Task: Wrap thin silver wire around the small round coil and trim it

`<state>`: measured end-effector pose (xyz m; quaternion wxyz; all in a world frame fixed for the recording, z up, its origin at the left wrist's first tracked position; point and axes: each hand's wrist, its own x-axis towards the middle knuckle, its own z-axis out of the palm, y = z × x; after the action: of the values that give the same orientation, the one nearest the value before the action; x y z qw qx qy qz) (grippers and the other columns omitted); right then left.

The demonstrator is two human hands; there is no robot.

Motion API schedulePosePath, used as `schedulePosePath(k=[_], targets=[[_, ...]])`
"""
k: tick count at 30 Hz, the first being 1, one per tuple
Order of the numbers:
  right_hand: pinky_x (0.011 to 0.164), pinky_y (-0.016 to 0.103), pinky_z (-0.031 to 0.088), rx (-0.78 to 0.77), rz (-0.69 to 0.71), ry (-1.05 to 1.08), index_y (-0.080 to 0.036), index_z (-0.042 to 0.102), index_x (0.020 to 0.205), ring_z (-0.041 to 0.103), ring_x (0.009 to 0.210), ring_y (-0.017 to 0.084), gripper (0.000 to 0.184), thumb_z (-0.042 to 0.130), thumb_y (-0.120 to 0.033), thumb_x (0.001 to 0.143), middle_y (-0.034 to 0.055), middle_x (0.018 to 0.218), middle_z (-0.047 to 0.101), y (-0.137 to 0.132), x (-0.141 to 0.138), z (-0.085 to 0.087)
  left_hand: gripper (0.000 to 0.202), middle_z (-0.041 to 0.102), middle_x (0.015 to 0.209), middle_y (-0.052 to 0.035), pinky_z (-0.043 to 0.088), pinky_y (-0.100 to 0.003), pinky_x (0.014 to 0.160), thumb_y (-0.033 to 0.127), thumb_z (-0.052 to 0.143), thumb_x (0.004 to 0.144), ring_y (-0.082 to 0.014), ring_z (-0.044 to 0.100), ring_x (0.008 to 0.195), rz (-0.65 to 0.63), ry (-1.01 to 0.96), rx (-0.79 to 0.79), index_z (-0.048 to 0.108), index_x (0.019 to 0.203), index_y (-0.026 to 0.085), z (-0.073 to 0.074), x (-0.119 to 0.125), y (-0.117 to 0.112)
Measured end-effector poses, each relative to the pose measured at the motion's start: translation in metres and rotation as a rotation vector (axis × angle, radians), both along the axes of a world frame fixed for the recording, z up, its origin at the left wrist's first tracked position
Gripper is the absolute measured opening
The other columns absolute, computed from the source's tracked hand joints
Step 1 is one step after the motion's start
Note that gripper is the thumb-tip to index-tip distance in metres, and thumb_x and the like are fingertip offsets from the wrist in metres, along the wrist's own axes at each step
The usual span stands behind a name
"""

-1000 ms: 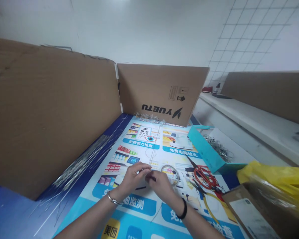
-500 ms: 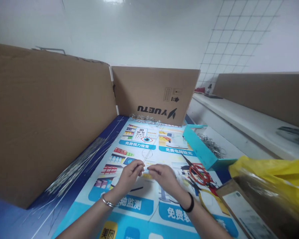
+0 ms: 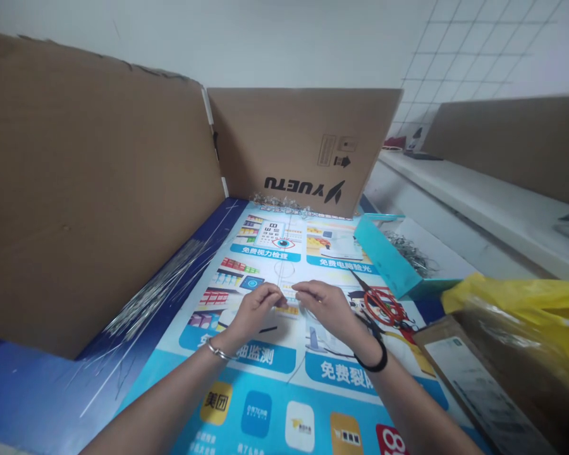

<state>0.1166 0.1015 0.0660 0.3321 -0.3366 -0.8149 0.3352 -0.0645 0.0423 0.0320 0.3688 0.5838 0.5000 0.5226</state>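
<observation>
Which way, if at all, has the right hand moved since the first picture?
Yes: against the printed poster, the right hand has shifted rightward and forward, toward the back cardboard panel.

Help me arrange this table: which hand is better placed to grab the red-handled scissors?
Probably the right hand: nearer the red-handled scissors, nothing visible in it, while the left hand appears to pinch thin wire.

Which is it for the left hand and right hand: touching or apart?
Apart. The head view shows a narrow gap between the left hand and the right hand, with the printed poster visible through it.
</observation>
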Motion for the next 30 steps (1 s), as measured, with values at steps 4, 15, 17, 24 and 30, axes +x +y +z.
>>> schedulePosePath(k=[4, 15, 17, 24, 30], targets=[[0.076, 0.029, 0.05, -0.011, 0.019, 0.074, -0.022, 0.069, 0.104, 0.064, 0.082, 0.017, 0.025, 0.056, -0.029, 0.084, 0.0042, 0.091, 0.07, -0.007, 0.003, 0.014, 0.021, 0.059, 0.073, 0.0002, 0.045, -0.026, 0.069, 0.029, 0.044, 0.091, -0.0124, 0.056, 0.066, -0.061, 0.139, -0.012, 0.057, 0.079, 0.019, 0.006, 0.005, -0.007], [0.06, 0.024, 0.048, -0.217, -0.03, 0.265, -0.019, 0.07, 0.083, 0.059, 0.062, 0.012, 0.017, 0.061, -0.033, 0.081, 0.0007, 0.071, 0.066, -0.003, 0.022, 0.027, 0.022, 0.054, 0.07, 0.002, 0.032, -0.021, 0.051, 0.037, 0.047, 0.09, -0.0081, 0.039, 0.053, -0.327, -0.009, -0.218, 0.054, 0.081, 0.017, 0.007, 0.003, -0.005], [0.057, 0.024, 0.047, -0.288, -0.079, 0.305, -0.018, 0.069, 0.081, 0.057, 0.056, 0.011, 0.017, 0.062, -0.033, 0.079, -0.0013, 0.061, 0.064, -0.004, 0.02, 0.025, 0.022, 0.053, 0.069, 0.0025, 0.032, -0.02, 0.05, 0.037, 0.047, 0.09, -0.0081, 0.039, 0.052, -0.316, 0.015, -0.223, 0.055, 0.083, 0.018, 0.008, 0.004, -0.006], [0.056, 0.022, 0.046, -0.498, -0.005, 0.494, -0.016, 0.067, 0.081, 0.057, 0.055, 0.01, 0.021, 0.066, -0.037, 0.075, -0.0009, 0.063, 0.065, -0.008, 0.009, 0.004, 0.025, 0.059, 0.073, -0.0001, 0.047, -0.023, 0.061, 0.039, 0.044, 0.09, -0.0142, 0.055, 0.067, -0.107, 0.253, -0.083, 0.061, 0.092, 0.021, 0.014, 0.012, -0.012], [0.057, 0.023, 0.048, -0.364, 0.0, 0.257, -0.016, 0.067, 0.085, 0.061, 0.059, 0.012, 0.025, 0.058, -0.039, 0.083, 0.0009, 0.068, 0.067, -0.006, 0.02, -0.001, 0.028, 0.071, 0.089, -0.0017, 0.052, -0.026, 0.071, 0.04, 0.043, 0.09, -0.0171, 0.066, 0.079, 0.035, 0.531, 0.092, 0.065, 0.097, 0.024, 0.007, 0.003, -0.012]])
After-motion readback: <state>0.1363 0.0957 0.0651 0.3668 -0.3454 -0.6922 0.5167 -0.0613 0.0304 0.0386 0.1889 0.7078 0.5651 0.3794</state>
